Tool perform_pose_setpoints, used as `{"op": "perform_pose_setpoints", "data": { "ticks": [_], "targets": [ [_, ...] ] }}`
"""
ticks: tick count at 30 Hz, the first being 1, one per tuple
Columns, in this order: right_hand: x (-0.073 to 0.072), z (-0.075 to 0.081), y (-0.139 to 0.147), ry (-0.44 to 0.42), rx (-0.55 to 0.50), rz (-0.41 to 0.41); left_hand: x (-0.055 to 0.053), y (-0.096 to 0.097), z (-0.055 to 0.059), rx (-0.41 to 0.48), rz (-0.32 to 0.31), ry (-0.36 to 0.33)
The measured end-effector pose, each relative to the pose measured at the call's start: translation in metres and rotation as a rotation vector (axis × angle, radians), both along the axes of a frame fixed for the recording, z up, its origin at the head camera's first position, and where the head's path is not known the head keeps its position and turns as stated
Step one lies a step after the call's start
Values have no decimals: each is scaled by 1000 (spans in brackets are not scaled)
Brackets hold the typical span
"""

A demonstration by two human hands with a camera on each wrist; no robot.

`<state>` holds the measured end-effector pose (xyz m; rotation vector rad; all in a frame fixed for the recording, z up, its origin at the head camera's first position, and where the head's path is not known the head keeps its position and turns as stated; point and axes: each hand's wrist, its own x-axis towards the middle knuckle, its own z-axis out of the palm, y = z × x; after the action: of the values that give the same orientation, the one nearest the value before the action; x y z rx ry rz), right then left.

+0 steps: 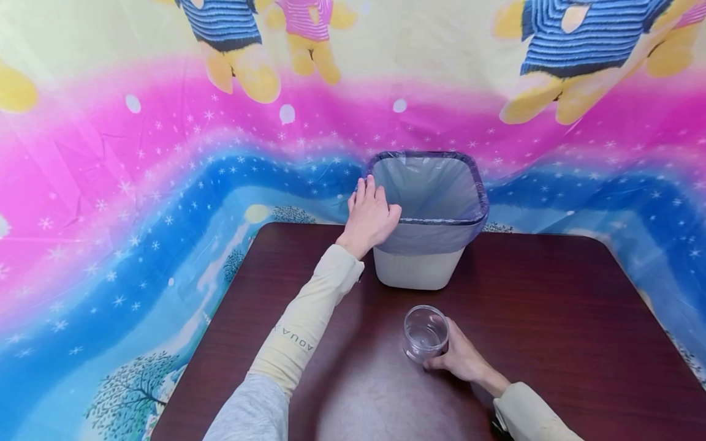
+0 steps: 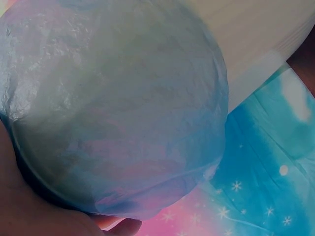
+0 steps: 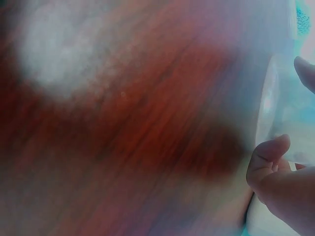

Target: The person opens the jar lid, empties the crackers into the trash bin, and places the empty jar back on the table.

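In the head view my left hand (image 1: 371, 214) is at the left rim of a lined trash bin (image 1: 410, 269). Its thumb lies over the near corner and its fingers along the left side. The bin's thin bluish-grey bag (image 2: 133, 108) bulges large in the left wrist view, with part of the left hand (image 2: 49, 216) along its edge. My right hand (image 1: 463, 355) grips a clear, open-topped jar (image 1: 425, 334) from its right side, over the table in front of the bin. Fingers and thumb of the right hand (image 3: 285, 182) show around the clear jar in the right wrist view.
The dark red-brown table (image 1: 546, 294) has rounded far corners, with the bin near its far edge. Behind it hangs a colourful cloth (image 1: 165, 141) printed with bears, snowflakes and trees, coming down around the table's sides.
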<state>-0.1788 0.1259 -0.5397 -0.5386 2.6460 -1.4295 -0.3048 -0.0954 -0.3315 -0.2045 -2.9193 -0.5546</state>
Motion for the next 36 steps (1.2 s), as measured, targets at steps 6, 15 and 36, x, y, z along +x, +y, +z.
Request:
{"op": "perform_pose_setpoints", "data": {
  "ticks": [6,15,36],
  "targets": [
    [0,0,-1,27,12,-7,-1,0,0,3,6,1],
    [-2,-2,-2,19,16,-3,-1,-2,0,5,6,2],
    [-4,12,21,-26,68,-1,7,-14,6,181,-55,-28]
  ]
}}
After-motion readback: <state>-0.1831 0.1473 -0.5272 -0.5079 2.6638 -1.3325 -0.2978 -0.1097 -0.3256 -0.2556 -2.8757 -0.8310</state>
